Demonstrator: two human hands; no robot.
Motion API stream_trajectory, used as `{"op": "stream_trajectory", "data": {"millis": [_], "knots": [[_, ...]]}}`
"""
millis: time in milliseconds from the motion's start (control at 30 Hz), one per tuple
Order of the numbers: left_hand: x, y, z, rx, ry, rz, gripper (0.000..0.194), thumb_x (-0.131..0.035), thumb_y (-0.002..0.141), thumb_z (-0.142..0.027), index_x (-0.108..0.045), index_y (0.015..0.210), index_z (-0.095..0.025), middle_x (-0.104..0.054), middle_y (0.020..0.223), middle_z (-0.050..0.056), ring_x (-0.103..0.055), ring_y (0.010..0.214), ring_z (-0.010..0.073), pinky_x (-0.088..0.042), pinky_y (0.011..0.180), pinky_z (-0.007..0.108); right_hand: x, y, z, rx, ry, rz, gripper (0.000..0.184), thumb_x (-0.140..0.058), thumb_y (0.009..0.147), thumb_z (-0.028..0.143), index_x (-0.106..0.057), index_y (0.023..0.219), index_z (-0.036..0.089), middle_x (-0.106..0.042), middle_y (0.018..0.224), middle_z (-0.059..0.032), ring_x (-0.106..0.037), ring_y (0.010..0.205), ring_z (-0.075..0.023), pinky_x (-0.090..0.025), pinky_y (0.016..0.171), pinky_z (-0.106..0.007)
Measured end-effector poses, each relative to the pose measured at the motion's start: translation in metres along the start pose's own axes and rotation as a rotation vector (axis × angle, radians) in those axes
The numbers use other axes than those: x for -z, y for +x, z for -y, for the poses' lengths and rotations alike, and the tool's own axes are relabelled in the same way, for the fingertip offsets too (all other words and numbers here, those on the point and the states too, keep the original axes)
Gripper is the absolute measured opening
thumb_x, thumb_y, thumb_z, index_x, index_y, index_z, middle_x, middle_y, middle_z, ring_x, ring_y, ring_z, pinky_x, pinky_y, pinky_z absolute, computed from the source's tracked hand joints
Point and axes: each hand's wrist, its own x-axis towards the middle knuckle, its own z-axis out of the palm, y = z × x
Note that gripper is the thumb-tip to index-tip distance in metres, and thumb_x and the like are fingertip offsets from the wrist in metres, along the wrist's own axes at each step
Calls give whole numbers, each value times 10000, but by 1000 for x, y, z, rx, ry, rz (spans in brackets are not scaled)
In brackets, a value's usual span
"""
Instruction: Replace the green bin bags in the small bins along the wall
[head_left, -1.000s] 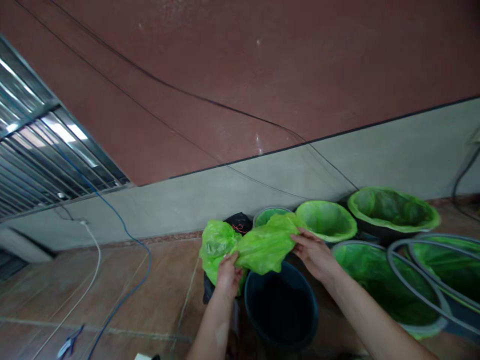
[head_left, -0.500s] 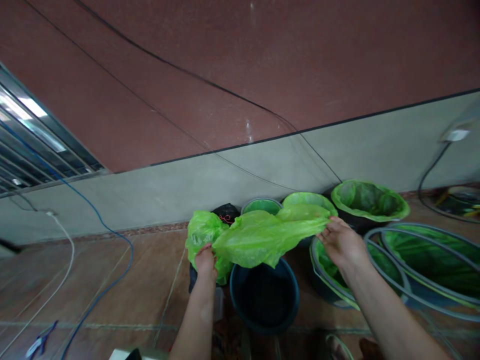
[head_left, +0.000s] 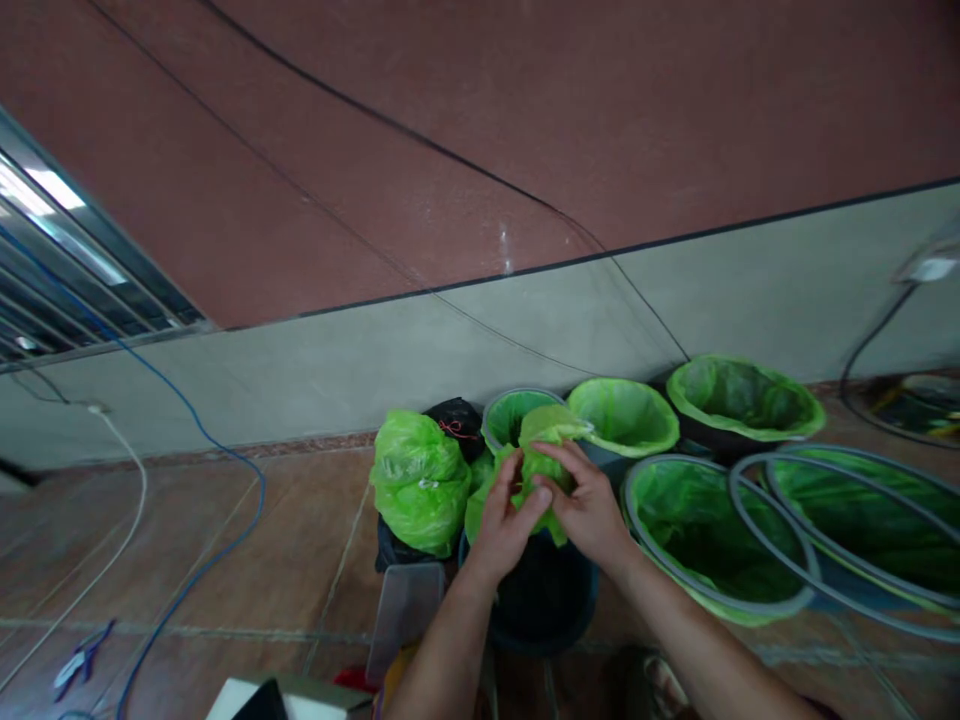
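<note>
My left hand (head_left: 501, 525) and my right hand (head_left: 587, 505) are close together, both closed on a thin bright green plastic bag (head_left: 551, 425). The bag is bunched up between the fingers, and part of it hangs down behind my left hand. Below it stands a dark blue bin (head_left: 551, 635) with no green liner showing at its rim; my hands and forearms hide part of it. A stuffed green bag (head_left: 420, 485) lies left of my hands, with a black bag (head_left: 459, 420) behind it.
Several bins with green liners stand behind and to the right, among them a round bin (head_left: 641, 475). Loose grey rings (head_left: 799, 535) lie across two of them. A clear plastic box (head_left: 405, 605) is at front left. A blue cable (head_left: 251, 535) and pliers (head_left: 81, 660) lie on the tiles.
My hands have come together, the right moving left and the left moving right. The green bag, stretched out between them before, is now gathered into a bunch.
</note>
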Motion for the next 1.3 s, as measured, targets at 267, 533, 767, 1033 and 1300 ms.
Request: {"op": "stream_trajectory", "data": {"millis": [267,533,767,1033,1300], "knots": [[11,21,9,97,-308,-36,246,-756,651,-334,-704,829,-171,-694,770,3,-631,702,135,-490,717,248,-13,-10,15,-39,62,295,782,-595,756,118,-384,1491,281,-546,1437,-73,-501,1341,-242,-371,1145,-454],[49,42,15,61,-264,-437,131,-649,685,-308,-599,731,-195,-624,704,-23,-579,663,124,-480,722,265,-3,4,-17,-256,152,134,458,-666,765,336,-622,1210,237,-742,965,-46,-696,828,-199,-552,760,-346],[57,44,18,-2,-113,-417,109,-604,776,-319,-614,759,-211,-626,742,-3,-591,699,148,-503,729,283,24,11,-43,-377,76,-46,284,-688,734,408,-737,925,204,-721,729,-23,-641,621,-174,-488,592,-300],[68,53,26,15,251,-572,273,-598,677,-123,-658,941,-157,-650,818,29,-627,775,180,-508,809,353,21,11,-44,-404,206,-205,325,-718,701,419,-749,932,192,-769,844,-67,-684,714,-194,-529,657,-312],[35,22,4,-71,285,-267,347,-556,860,-510,-622,963,-185,-621,748,12,-541,560,117,-420,525,236,-6,-4,-19,-113,-85,-23,250,-588,830,260,-703,1047,215,-753,1032,-64,-708,933,-208,-549,888,-374]]}}
